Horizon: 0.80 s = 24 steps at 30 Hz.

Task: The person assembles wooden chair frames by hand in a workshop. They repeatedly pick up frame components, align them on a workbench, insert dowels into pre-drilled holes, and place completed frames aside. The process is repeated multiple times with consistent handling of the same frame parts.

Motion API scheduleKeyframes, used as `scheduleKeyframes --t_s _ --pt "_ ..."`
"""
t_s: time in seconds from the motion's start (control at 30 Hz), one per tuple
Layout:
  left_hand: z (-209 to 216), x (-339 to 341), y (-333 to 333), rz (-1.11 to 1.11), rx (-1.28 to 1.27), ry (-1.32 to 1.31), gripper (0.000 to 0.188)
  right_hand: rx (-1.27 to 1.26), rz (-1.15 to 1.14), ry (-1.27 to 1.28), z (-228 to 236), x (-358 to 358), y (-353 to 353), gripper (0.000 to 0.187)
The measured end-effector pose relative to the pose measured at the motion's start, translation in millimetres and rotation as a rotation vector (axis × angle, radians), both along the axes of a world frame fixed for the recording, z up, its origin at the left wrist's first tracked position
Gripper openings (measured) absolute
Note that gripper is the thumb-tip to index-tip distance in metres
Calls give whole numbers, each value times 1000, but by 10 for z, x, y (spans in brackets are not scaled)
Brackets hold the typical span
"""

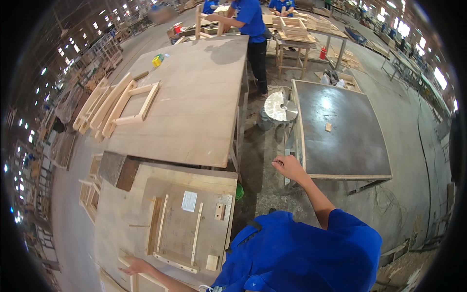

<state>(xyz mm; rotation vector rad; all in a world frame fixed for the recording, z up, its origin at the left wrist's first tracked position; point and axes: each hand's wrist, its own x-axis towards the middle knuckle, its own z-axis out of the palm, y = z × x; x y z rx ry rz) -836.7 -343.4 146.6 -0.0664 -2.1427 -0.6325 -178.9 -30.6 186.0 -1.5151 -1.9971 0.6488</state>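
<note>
At the lower left, my left hand [136, 266] reaches over a pale wooden frame [154, 281]; its fingers look stretched out against the frame's bar, though their undersides are hidden. My right hand [290, 168] is raised beside the near left corner of the dark-topped table [340, 141]. Its fingers are curled together, and anything inside them is too small to make out. Between my arms, a wooden jig board [180, 233] lies on the near workbench, with thin strips, small blocks [212, 263] and a white paper sheet [189, 201] on it.
Chair-like wooden frames [138, 104] lie on the larger bench [194, 97] ahead. A wooden block [118, 171] sits where the benches meet. A round metal-topped stool [280, 106] stands beside the dark table, which bears a small wood piece [328, 127]. A person in blue [250, 22] works beyond.
</note>
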Motion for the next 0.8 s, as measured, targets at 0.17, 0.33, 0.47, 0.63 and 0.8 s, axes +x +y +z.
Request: scheduleKeyframes --t_s 0.17,0.33,0.47,0.63,0.8 --pt "1208 1022 1626 -623 128 380 55 -16 -105 78 -80 393 2 22" --pt "1460 2374 2877 -1242 23 -5 45 -217 -215 19 -485 918 -266 25" --pt "1160 3090 3634 -1467 -242 -158 50 -414 -236 -91 -1021 1337 -711 30" --pt "644 3747 4489 -1588 -347 -430 68 -569 -353 -84 -1225 1889 -1316 31" --pt "174 3538 4637 -1340 -824 -265 85 -458 -662 -37 -1464 2179 -1802 31"
